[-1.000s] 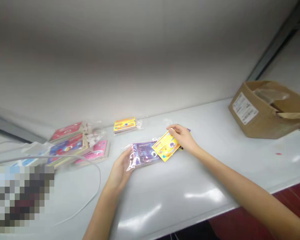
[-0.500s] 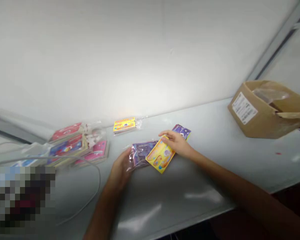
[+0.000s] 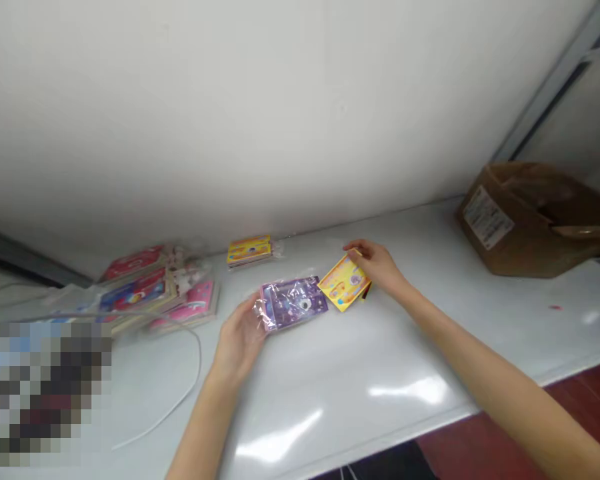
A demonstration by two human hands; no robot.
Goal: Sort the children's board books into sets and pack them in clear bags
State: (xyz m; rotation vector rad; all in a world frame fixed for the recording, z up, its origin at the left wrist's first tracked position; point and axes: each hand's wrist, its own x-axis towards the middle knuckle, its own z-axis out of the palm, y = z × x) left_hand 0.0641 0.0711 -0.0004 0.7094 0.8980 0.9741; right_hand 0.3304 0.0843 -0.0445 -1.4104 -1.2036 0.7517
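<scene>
My left hand [image 3: 241, 333] is closed on the left end of a clear plastic bag [image 3: 261, 313] with a purple printed card [image 3: 296, 303] in it. In my right hand [image 3: 375, 263] is a yellow printed card [image 3: 343, 285], pinched at its upper right corner and tilted over the table. Its left corner comes close to the bag's right end. A small dark edge shows beneath the yellow card; what it belongs to is mostly hidden.
A bagged stack of yellow cards [image 3: 250, 250] lies by the wall. Several bagged stacks, one with a pink cover [image 3: 195, 303], are piled at left beside a white cable [image 3: 199, 363]. An open cardboard box [image 3: 525, 230] stands at right on the white table [image 3: 340, 380].
My right hand has moved up and right with the yellow card, away from the bag. More of the purple card now shows. The purple cards near my right hand are no longer visible.
</scene>
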